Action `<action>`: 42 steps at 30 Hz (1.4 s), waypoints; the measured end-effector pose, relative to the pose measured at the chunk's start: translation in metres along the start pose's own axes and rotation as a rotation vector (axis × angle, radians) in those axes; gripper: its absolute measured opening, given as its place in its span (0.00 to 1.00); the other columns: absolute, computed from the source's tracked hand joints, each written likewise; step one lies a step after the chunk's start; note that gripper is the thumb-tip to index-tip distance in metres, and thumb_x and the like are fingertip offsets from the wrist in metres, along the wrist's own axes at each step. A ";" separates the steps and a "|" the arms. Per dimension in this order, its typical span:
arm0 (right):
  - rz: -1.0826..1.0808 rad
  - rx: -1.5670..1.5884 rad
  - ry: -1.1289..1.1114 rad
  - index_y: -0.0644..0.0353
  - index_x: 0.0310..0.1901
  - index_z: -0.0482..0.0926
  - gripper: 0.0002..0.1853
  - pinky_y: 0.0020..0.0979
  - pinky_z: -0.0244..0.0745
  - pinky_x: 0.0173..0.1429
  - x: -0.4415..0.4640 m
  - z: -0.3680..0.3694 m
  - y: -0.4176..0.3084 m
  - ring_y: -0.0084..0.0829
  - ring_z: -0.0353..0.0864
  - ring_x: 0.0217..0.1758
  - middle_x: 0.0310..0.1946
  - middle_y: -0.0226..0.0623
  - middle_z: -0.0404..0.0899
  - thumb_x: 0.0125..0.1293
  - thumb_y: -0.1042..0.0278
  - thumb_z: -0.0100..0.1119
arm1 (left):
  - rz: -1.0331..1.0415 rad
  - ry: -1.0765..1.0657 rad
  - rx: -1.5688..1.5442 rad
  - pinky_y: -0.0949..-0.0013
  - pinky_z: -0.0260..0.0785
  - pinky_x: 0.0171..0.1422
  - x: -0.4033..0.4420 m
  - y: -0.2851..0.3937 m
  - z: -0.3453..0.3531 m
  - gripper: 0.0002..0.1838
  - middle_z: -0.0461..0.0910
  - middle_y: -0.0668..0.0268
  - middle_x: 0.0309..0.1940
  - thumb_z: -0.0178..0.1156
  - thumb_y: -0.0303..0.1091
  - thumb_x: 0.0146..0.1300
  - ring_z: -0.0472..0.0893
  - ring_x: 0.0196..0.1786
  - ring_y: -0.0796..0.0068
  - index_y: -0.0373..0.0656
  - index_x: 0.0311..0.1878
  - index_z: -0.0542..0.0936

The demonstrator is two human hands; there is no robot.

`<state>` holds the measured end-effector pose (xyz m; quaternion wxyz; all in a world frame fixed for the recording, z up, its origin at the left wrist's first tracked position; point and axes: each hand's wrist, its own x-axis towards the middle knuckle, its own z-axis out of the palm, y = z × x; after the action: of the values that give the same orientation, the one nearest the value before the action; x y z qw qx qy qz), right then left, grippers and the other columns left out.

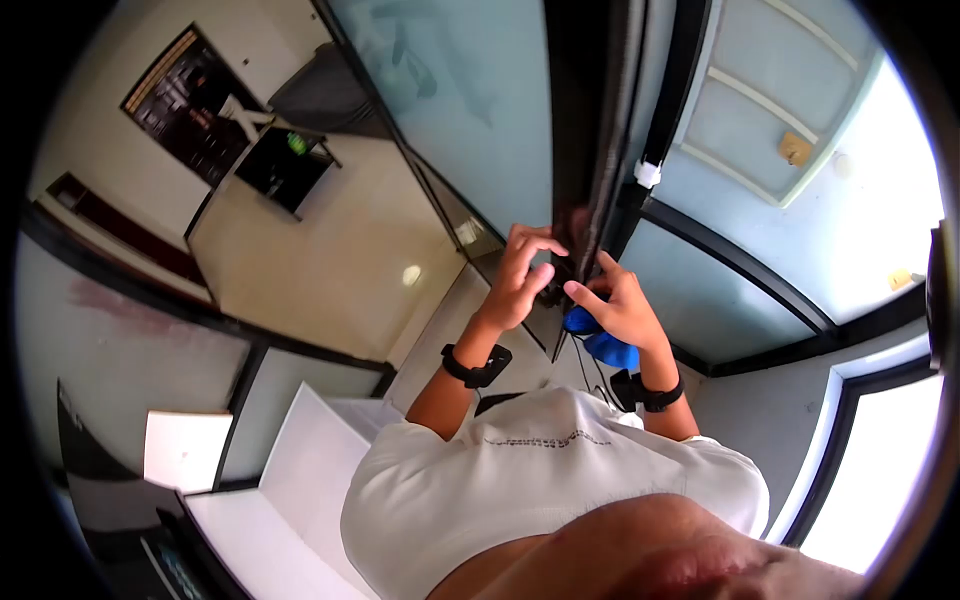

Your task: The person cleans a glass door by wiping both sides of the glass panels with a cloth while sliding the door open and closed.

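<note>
A tall dark door edge [590, 190] with a black handle or lock part [548, 296] stands between my two hands. My left hand [515, 280] is on its left side, thumb and fingers curved and apart, with nothing seen between them. On the other side, my right hand [628, 308] has its thumb and forefinger spread close to the edge. Whether the fingertips touch it I cannot tell, and the remaining right fingers are partly hidden. Below the right hand are blue objects [612, 350], partly covered, of a kind I cannot make out. Each wrist wears a black band.
Frosted glass panels [470, 90] in dark frames rise on both sides. To the left, a room holds a black table [285, 170] and a grey sofa [325, 90]. A white box-like unit [310, 450] stands at lower left. Thin cables [590, 375] hang near my body.
</note>
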<state>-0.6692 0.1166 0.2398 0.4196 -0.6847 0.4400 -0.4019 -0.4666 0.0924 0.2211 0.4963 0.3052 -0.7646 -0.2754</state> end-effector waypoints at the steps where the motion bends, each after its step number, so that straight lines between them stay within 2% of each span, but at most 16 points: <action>1: 0.045 -0.051 0.013 0.71 0.58 0.70 0.28 0.27 0.73 0.32 0.005 -0.003 0.005 0.20 0.79 0.26 0.23 0.41 0.83 0.66 0.58 0.66 | -0.006 -0.054 -0.026 0.59 0.59 0.68 0.006 -0.002 -0.001 0.17 0.70 0.55 0.58 0.57 0.43 0.68 0.66 0.64 0.57 0.42 0.52 0.76; 2: 0.068 -0.022 0.069 0.70 0.59 0.69 0.29 0.27 0.73 0.31 0.008 -0.002 0.004 0.19 0.79 0.27 0.22 0.41 0.83 0.66 0.58 0.66 | -0.018 -0.116 -0.078 0.59 0.61 0.67 0.010 -0.006 -0.004 0.17 0.68 0.54 0.61 0.60 0.41 0.67 0.65 0.67 0.56 0.42 0.54 0.75; 3: 0.087 0.004 0.136 0.70 0.60 0.68 0.29 0.26 0.72 0.31 0.010 0.001 0.000 0.18 0.78 0.27 0.22 0.40 0.83 0.67 0.58 0.66 | 0.032 -0.139 -0.050 0.57 0.60 0.70 0.012 -0.007 -0.009 0.17 0.72 0.56 0.57 0.60 0.39 0.67 0.68 0.66 0.57 0.41 0.55 0.75; 5: 0.049 -0.034 0.327 0.69 0.63 0.65 0.31 0.25 0.70 0.30 0.018 0.014 0.021 0.16 0.75 0.27 0.21 0.39 0.82 0.67 0.57 0.66 | -0.263 -0.357 -0.240 0.59 0.63 0.68 0.002 -0.025 -0.019 0.18 0.74 0.56 0.56 0.62 0.37 0.66 0.72 0.63 0.59 0.42 0.56 0.74; 7: 0.038 -0.043 0.401 0.67 0.65 0.64 0.32 0.23 0.63 0.26 0.035 0.022 0.039 0.13 0.69 0.24 0.19 0.32 0.78 0.67 0.58 0.66 | 0.023 -0.362 -0.081 0.60 0.65 0.66 -0.019 -0.063 -0.036 0.20 0.75 0.56 0.54 0.64 0.37 0.65 0.74 0.60 0.59 0.42 0.58 0.74; 9: 0.066 -0.097 0.492 0.67 0.64 0.65 0.30 0.21 0.60 0.25 0.048 0.033 0.042 0.11 0.66 0.22 0.18 0.28 0.77 0.67 0.59 0.66 | 0.042 -0.304 -0.167 0.58 0.65 0.66 -0.040 -0.110 -0.051 0.19 0.74 0.56 0.55 0.63 0.35 0.65 0.73 0.61 0.56 0.43 0.57 0.74; 11: 0.084 -0.214 0.526 0.66 0.63 0.66 0.30 0.21 0.60 0.25 0.060 0.035 0.040 0.11 0.66 0.20 0.18 0.27 0.76 0.67 0.58 0.66 | 0.040 -0.250 0.131 0.56 0.65 0.66 -0.066 -0.149 -0.066 0.18 0.73 0.56 0.56 0.63 0.33 0.64 0.71 0.61 0.53 0.43 0.56 0.74; 12: 0.088 -0.265 0.582 0.66 0.63 0.67 0.30 0.20 0.59 0.25 0.057 0.036 0.039 0.11 0.66 0.19 0.18 0.26 0.76 0.67 0.58 0.67 | 0.041 -0.238 0.102 0.56 0.65 0.66 -0.077 -0.162 -0.071 0.18 0.73 0.56 0.56 0.63 0.33 0.64 0.71 0.61 0.53 0.43 0.56 0.74; 16: 0.170 -0.385 0.676 0.68 0.61 0.68 0.37 0.22 0.72 0.31 0.058 0.031 0.031 0.19 0.78 0.25 0.30 0.36 0.84 0.57 0.54 0.76 | 0.022 -0.287 -0.047 0.54 0.64 0.67 -0.071 -0.184 -0.089 0.16 0.73 0.56 0.56 0.62 0.32 0.64 0.71 0.61 0.52 0.43 0.54 0.74; 19: 0.205 -0.402 0.705 0.71 0.59 0.69 0.41 0.32 0.82 0.42 0.063 0.047 0.022 0.34 0.87 0.39 0.41 0.48 0.85 0.51 0.55 0.80 | 0.070 -0.287 -0.114 0.55 0.65 0.66 -0.063 -0.193 -0.128 0.16 0.73 0.56 0.55 0.62 0.32 0.64 0.72 0.61 0.53 0.43 0.53 0.74; 25: 0.476 -0.630 0.847 0.71 0.54 0.72 0.41 0.30 0.80 0.35 0.068 0.071 -0.012 0.34 0.87 0.34 0.37 0.50 0.86 0.44 0.55 0.84 | 0.142 -0.274 -0.176 0.56 0.67 0.63 -0.020 -0.205 -0.162 0.14 0.76 0.57 0.52 0.62 0.31 0.63 0.75 0.57 0.54 0.43 0.51 0.75; 28: 0.410 -0.677 0.884 0.68 0.56 0.72 0.42 0.32 0.80 0.41 0.064 0.058 0.003 0.36 0.87 0.38 0.39 0.47 0.86 0.42 0.57 0.84 | 0.117 -0.312 -0.126 0.55 0.68 0.61 0.005 -0.223 -0.157 0.14 0.76 0.58 0.51 0.62 0.32 0.63 0.75 0.57 0.53 0.43 0.51 0.75; 34: 0.535 -0.709 0.924 0.64 0.65 0.65 0.50 0.38 0.77 0.57 0.043 0.048 0.017 0.40 0.84 0.52 0.50 0.47 0.83 0.41 0.61 0.84 | 0.097 -0.422 -0.017 0.55 0.69 0.60 0.034 -0.264 -0.130 0.13 0.78 0.56 0.49 0.61 0.32 0.63 0.77 0.54 0.52 0.42 0.50 0.77; 39: 0.525 -0.644 0.976 0.63 0.68 0.62 0.53 0.39 0.78 0.57 0.034 0.030 0.034 0.42 0.83 0.53 0.50 0.46 0.83 0.39 0.61 0.84 | -0.038 -0.718 -0.001 0.55 0.70 0.60 0.050 -0.258 -0.111 0.14 0.79 0.55 0.49 0.59 0.32 0.64 0.77 0.56 0.51 0.40 0.52 0.77; 41: 0.508 -0.613 1.002 0.61 0.68 0.62 0.54 0.39 0.78 0.57 0.017 0.039 0.034 0.42 0.84 0.52 0.49 0.46 0.83 0.39 0.62 0.84 | 0.174 -0.821 -0.052 0.55 0.69 0.63 0.044 -0.255 -0.091 0.16 0.79 0.54 0.52 0.59 0.33 0.65 0.76 0.58 0.51 0.40 0.55 0.77; 42: 0.625 -0.639 1.017 0.60 0.68 0.63 0.52 0.39 0.77 0.57 0.017 0.034 0.031 0.43 0.84 0.52 0.48 0.45 0.83 0.39 0.63 0.83 | 0.173 -0.848 -0.049 0.55 0.69 0.63 0.043 -0.248 -0.081 0.16 0.79 0.54 0.52 0.59 0.33 0.65 0.76 0.58 0.51 0.40 0.55 0.77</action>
<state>-0.6411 0.1006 0.2029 0.0338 -0.3416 0.8571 -0.3841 -0.3575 -0.1136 0.0956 0.1666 0.0879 -0.9169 -0.3518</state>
